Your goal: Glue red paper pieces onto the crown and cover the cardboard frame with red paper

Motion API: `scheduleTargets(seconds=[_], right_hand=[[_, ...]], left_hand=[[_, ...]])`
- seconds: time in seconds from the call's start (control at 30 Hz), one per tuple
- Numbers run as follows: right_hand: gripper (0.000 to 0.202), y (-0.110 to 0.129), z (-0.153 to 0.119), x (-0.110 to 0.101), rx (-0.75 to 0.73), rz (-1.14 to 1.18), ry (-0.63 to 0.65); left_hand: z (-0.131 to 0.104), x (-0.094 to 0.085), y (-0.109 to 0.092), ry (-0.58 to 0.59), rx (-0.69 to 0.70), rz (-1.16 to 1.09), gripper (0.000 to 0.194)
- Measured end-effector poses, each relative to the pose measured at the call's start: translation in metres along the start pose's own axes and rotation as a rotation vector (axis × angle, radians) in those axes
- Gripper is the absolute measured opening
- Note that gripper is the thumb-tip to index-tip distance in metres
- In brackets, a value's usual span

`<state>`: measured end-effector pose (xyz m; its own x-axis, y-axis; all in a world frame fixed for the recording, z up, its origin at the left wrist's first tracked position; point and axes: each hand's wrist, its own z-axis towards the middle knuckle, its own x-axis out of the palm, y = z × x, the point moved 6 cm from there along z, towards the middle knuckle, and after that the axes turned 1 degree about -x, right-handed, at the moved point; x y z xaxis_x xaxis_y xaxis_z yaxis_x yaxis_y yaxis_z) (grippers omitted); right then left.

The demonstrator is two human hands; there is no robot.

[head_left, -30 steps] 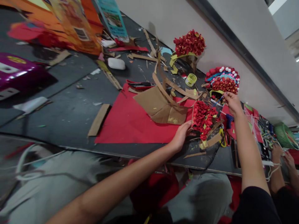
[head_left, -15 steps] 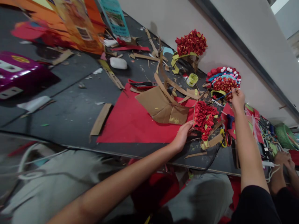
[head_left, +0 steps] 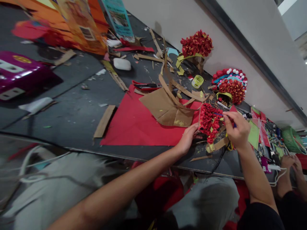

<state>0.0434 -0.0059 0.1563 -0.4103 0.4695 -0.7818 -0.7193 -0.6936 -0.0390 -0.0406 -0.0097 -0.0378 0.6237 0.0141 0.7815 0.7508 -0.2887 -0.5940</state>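
My left hand point(head_left: 188, 139) is closed on the near left edge of a cardboard piece covered in crumpled red paper petals point(head_left: 207, 123), with yellow bits showing among them. In my right hand point(head_left: 237, 129) a thin dark-blue stick point(head_left: 217, 114) is pinched, its tip lying over the petals; whether it is a brush I cannot tell. A folded brown cardboard shape point(head_left: 165, 107) with curved strips rests left of the piece, on a red paper sheet point(head_left: 127, 127). Yellow-handled scissors point(head_left: 230, 146) are mostly hidden behind my right wrist.
Two finished-looking red petal headdresses point(head_left: 196, 44) point(head_left: 231, 84) stand by the wall. A small yellow jar point(head_left: 197, 81), a utility knife point(head_left: 146, 86) and cardboard scraps lie around. A purple object point(head_left: 21, 75) sits left. Another person's hands point(head_left: 291, 163) are at far right, near a green basket point(head_left: 292, 140).
My right hand has come down and left from beside the petal headdress at the wall, bringing the stick's tip over the red petals. My left hand stays on the cardboard piece.
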Motion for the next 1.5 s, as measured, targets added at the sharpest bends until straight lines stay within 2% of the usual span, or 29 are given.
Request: scheduleTargets(seconds=[0.37,0.53,0.6,0.7,0.73,0.83,0.93,1.1,1.23,1.37,1.5], right_hand=[[0.028,0.042,-0.020,-0.025,-0.124,0.083,0.010],[0.026,0.043,-0.017,-0.042,-0.096,0.031,-0.063],[0.019,0.029,-0.012,-0.047,0.003,0.039,-0.165],[0.008,-0.013,-0.005,-0.041,0.303,0.233,-0.299],[0.011,-0.030,-0.003,-0.032,0.423,0.341,-0.294],[0.024,-0.077,0.000,0.007,0.729,0.635,-0.173],[0.032,-0.114,-0.007,0.037,0.908,0.774,-0.136],[0.035,-0.159,-0.026,0.063,1.058,0.783,-0.156],[0.032,-0.190,-0.034,0.074,1.096,0.681,-0.162],[0.028,-0.212,-0.032,0.076,1.094,0.601,-0.189],[0.025,-0.220,-0.027,0.068,1.067,0.517,-0.218]], left_hand=[[-0.002,0.002,-0.005,-0.017,0.008,-0.001,0.034],[-0.002,0.001,-0.003,-0.029,-0.004,-0.014,0.036],[-0.001,0.001,-0.002,-0.030,-0.005,-0.020,0.037],[-0.001,0.000,-0.002,-0.032,-0.004,-0.018,0.037],[-0.001,0.000,-0.002,-0.030,-0.003,-0.016,0.037],[-0.001,0.000,-0.002,-0.026,-0.007,-0.018,0.039],[-0.001,0.000,-0.002,-0.025,-0.011,-0.025,0.040],[0.000,0.001,-0.001,-0.015,-0.011,-0.025,0.040],[0.000,-0.001,0.000,-0.037,-0.023,-0.031,0.041],[-0.002,0.001,-0.002,-0.034,-0.031,-0.031,0.040],[-0.002,0.001,-0.002,-0.031,-0.031,-0.028,0.040]])
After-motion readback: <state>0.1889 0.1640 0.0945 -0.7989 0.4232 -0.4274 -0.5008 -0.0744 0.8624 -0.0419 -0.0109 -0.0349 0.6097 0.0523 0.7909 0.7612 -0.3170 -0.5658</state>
